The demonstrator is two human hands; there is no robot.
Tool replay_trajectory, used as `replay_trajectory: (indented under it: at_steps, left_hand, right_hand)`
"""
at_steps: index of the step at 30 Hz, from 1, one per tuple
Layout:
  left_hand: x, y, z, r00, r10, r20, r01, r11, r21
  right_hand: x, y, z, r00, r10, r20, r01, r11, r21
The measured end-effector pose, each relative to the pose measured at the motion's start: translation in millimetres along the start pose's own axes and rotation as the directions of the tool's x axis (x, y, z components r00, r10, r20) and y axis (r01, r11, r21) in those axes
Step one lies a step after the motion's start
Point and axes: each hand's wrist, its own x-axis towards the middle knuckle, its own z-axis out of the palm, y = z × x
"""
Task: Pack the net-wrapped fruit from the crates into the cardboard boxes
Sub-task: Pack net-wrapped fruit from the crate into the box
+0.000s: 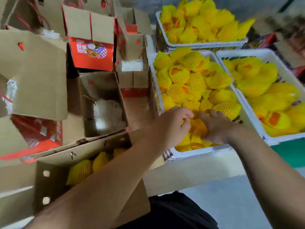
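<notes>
Landmark: near white crate. Left of it, the open cardboard box already has a few net-wrapped fruit in its bottom. Left hand sits over the crate's near-left corner, fingers curled down onto a yellow netted fruit; whether this grip has closed around it, cannot tell. Right hand is just right of that fruit, palm down, fingers spread and resting on the pile, holding nothing. The fruit lies between both hands, partly under them. Risks, as a guess: foam net slipping off on the lift, neighbouring fruit dragged over the crate rim, or the left forearm, lying across the box, knocking its flap.
</notes>
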Motion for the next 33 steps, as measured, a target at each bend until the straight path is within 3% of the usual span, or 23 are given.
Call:
replay_trajectory:
  at_steps: [2, 3, 7, 10, 13, 15, 17, 19, 21, 23, 24, 25, 26, 28, 33]
  left_hand:
    - [20.9, 6.5, 29.1, 0.987, -0.042, 0.158, 0.026, 0.995, 0.101]
    - [28.8, 6.4, 41.1, 0.969, -0.089, 0.229, 0.054, 0.987, 0.154]
    - [42.5, -12.2, 66.0, 0.911, -0.233, 0.340, 0.123, 0.941, 0.315]
    - [34.9, -21.4, 75.9, 0.916, -0.231, 0.329, 0.031, 0.856, 0.515]
    - [27.8, -24.3, 82.1, 0.944, -0.127, 0.304, -0.070, 0.824, 0.562]
    - [29.0, -23.1, 79.4, 0.969, -0.081, 0.235, -0.021, 0.916, 0.401]
    - [30.2, -21.1, 75.6, 0.989, -0.071, 0.126, 0.044, 0.978, 0.202]
    - [28.2, -18.6, 73.2, 0.997, -0.051, 0.061, 0.039, 0.980, 0.194]
    - [25.4, -18.2, 72.0, 0.998, -0.052, 0.044, 0.041, 0.975, 0.216]
    - [24.3, -17.8, 71.7, 0.998, -0.060, 0.012, 0.057, 0.981, 0.186]
    - [24.3, -16.9, 71.6, 0.998, -0.063, -0.013, 0.064, 0.984, 0.167]
    - [24.5, -15.9, 71.4, 0.997, -0.068, -0.037, 0.073, 0.986, 0.151]
    - [24.8, -15.2, 71.2, 0.996, -0.072, -0.057, 0.080, 0.987, 0.137]
    - [24.5, -14.3, 71.2, 0.994, -0.071, -0.078, 0.080, 0.990, 0.119]
    - [22.7, -12.0, 70.4, 0.995, -0.035, -0.094, 0.045, 0.993, 0.106]
  right_hand:
    - [0.8, 14.9, 5.5, 0.986, -0.015, 0.167, 0.001, 0.996, 0.085]
    - [5.5, 20.3, 12.6, 0.983, -0.041, 0.180, 0.016, 0.990, 0.138]
    - [21.3, 21.3, 30.0, 0.993, -0.062, 0.097, 0.043, 0.982, 0.185]
    - [30.1, 25.5, 35.1, 0.996, -0.091, 0.015, 0.084, 0.963, 0.256]
    - [32.9, 39.6, 35.2, 0.992, -0.094, -0.079, 0.122, 0.764, 0.634]
    - [32.5, 43.6, 33.6, 0.993, -0.052, -0.110, 0.121, 0.524, 0.843]
    - [31.3, 41.2, 32.0, 0.994, -0.093, -0.049, 0.076, 0.319, 0.945]
    - [33.7, 45.9, 30.4, 0.981, -0.193, -0.028, 0.086, 0.297, 0.951]
    - [39.7, 60.4, 25.1, 0.964, -0.154, -0.217, 0.257, 0.336, 0.906]
    - [52.1, 85.6, 23.0, 0.875, 0.011, -0.483, 0.403, 0.536, 0.742]
    - [58.6, 97.8, 23.9, 0.830, -0.005, -0.558, 0.387, 0.726, 0.569]
    - [64.2, 106.2, 26.1, 0.840, -0.066, -0.538, 0.277, 0.905, 0.321]
    - [68.2, 111.1, 30.8, 0.884, -0.091, -0.459, 0.132, 0.990, 0.058]
    - [74.1, 115.5, 44.5, 0.931, -0.067, -0.358, -0.038, 0.960, -0.278]
    - [75.8, 109.5, 51.0, 0.834, -0.016, -0.552, -0.168, 0.945, -0.281]
